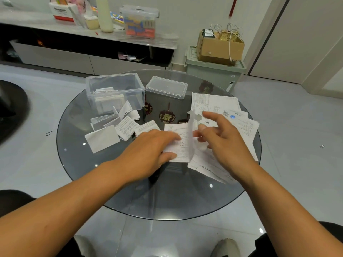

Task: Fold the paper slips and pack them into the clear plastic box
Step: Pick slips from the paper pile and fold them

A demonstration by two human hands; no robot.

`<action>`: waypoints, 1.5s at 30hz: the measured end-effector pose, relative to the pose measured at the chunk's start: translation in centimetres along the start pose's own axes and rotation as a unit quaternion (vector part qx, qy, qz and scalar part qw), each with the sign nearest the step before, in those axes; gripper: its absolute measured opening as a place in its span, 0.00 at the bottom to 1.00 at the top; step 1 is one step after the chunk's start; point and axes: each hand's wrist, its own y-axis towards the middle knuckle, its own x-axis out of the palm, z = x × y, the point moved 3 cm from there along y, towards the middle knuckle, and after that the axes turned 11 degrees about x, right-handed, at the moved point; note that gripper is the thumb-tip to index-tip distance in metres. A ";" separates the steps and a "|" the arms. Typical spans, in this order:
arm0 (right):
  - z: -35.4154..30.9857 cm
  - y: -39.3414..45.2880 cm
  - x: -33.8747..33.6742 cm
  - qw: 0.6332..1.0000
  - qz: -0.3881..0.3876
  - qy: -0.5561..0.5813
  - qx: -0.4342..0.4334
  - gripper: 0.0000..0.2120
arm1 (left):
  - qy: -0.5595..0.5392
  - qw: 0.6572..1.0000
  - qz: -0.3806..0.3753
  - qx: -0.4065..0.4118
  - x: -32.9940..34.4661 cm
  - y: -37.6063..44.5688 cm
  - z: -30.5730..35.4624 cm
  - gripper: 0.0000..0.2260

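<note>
Glass worktop [130, 197] with a paper slip in mid-fold, beside the clear plastic box.

The round worktop stands on a pale tiled floor before a low cabinet [89, 58] and a green bin [213, 71]. The clear plastic box [115, 91], open and partly filled, stands at far left beside its lid [166, 86]. Unfolded slips [239, 123] lie at right, folded slips [111, 128] before the box. The left hand [150, 145], fingers flat, presses the current slip [178, 143] down; the right hand [220, 134] pinches its raised edge. Judged risk: the slip may slide on smooth glass, skewing the crease.
</note>
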 end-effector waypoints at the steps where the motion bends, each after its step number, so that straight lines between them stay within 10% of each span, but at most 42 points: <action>1: 0.0 -0.2 0.4 0.999 -0.022 -0.019 -0.014 0.12 | -0.043 0.999 0.017 -0.027 -0.2 -0.1 0.0 0.24; 5: 0.7 -0.6 1.5 0.988 -0.086 -0.122 -0.029 0.13 | -0.041 0.998 0.052 -0.012 -0.8 -0.2 -0.1 0.38; 9: 1.0 -0.6 1.6 0.979 -0.112 -0.168 -0.029 0.16 | 0.065 0.994 0.056 0.063 -0.6 -0.1 -0.5 0.15; 15: 1.2 -0.4 1.4 0.978 -0.100 -0.179 -0.030 0.19 | -0.129 0.987 0.057 -0.075 -1.0 -0.2 -1.1 0.06; 22: 1.0 -0.1 1.8 0.976 -0.056 -0.200 -0.065 0.06 | -0.209 0.971 -0.092 -0.072 -2.5 -0.8 -0.3 0.32; 25: 1.4 0.1 1.6 0.981 -0.067 -0.176 -0.047 0.08 | -0.158 0.980 -0.108 -0.058 -2.1 -0.9 -0.7 0.40; 31: 1.9 0.2 2.0 0.985 -0.121 -0.124 -0.017 0.13 | -0.142 0.987 -0.021 -0.069 -0.2 -0.5 -0.8 0.12; 38: 1.9 0.3 2.6 0.991 -0.041 -0.122 0.023 0.17 | -0.072 0.991 0.044 -0.108 0.4 -0.3 -0.2 0.25; 45: 2.1 0.3 2.7 0.989 -0.015 -0.148 0.011 0.16 | 0.101 0.992 0.029 0.063 -0.1 0.2 -0.7 0.17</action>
